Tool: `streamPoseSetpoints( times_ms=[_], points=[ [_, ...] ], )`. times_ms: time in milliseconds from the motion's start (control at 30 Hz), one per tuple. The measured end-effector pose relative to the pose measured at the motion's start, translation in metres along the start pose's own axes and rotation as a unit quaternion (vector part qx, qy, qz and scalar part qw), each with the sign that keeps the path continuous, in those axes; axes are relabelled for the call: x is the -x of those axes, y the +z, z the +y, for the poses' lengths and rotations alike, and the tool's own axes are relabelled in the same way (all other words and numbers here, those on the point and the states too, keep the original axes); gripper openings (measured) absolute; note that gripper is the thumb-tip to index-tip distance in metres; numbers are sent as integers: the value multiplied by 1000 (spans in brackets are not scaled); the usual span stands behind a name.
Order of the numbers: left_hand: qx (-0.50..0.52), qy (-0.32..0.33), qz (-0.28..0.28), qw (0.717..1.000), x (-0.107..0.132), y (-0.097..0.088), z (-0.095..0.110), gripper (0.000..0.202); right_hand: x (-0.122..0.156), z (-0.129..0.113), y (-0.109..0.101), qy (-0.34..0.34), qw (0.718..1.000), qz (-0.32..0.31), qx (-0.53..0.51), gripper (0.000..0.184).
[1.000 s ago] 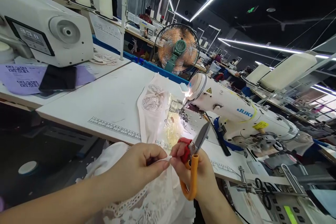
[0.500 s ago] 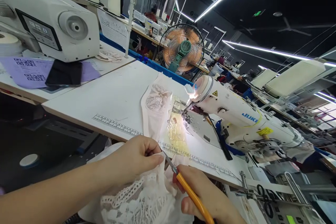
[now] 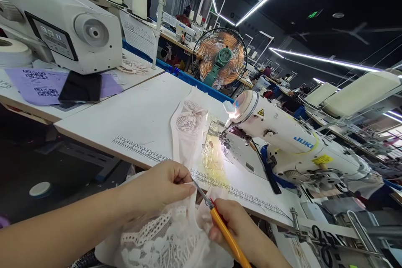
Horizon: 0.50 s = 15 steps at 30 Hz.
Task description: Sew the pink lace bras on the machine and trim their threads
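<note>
My left hand (image 3: 168,182) pinches the edge of a white lace garment (image 3: 163,234) between thumb and fingers, just in front of the table edge. My right hand (image 3: 237,222) is closed around a slim tool with an orange handle (image 3: 228,234). Its pointed metal end (image 3: 201,191) lies against the pinched fabric edge, beside my left fingertips. Whether the tool has one blade or two I cannot tell. Part of the garment, a pale panel with lace (image 3: 188,123), stretches across the white table (image 3: 141,113) beyond my left hand. The lower garment hangs toward me.
A JUKI sewing machine (image 3: 282,130) stands at the right, its needle area lit, with yellowish clear film (image 3: 215,157) beside it. Ruler markings (image 3: 138,148) run along the table's front edge. At left are another machine (image 3: 72,29) and a black phone (image 3: 81,87). A fan (image 3: 220,57) stands behind.
The view has shifted slightly. My right fingers have drawn in closer around the orange handle. My left hand keeps its pinch on the fabric edge.
</note>
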<state>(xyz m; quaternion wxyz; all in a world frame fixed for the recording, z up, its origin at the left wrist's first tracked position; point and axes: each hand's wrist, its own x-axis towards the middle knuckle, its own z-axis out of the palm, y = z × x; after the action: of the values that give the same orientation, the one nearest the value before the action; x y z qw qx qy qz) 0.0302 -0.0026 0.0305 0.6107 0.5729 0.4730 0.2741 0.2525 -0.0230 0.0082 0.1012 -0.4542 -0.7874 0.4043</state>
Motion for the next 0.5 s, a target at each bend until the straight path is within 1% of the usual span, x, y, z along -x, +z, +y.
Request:
streamPoseSetpoints(
  times_ms=[100, 200, 267, 400, 500],
  points=[
    [3, 5, 0, 1000, -1, -1, -2, 24, -2, 1, 4, 12, 1000, 15, 5, 51],
    [-1, 12, -7, 1000, -2, -4, -3, 25, -3, 1, 5, 16, 1000, 13, -5, 48],
    [-4, 12, -8, 1000, -1, -5, -4, 25, -4, 0, 3, 0, 1000, 3, -8, 49],
    [-2, 0, 2, 1000, 2, -4, 0, 23, -3, -3, -3, -57, 998, -25, -7, 55],
    [18, -12, 13, 1000, 5, -1, 2, 21, -3, -4, -6, -66, 997, -40, -9, 59]
  ],
)
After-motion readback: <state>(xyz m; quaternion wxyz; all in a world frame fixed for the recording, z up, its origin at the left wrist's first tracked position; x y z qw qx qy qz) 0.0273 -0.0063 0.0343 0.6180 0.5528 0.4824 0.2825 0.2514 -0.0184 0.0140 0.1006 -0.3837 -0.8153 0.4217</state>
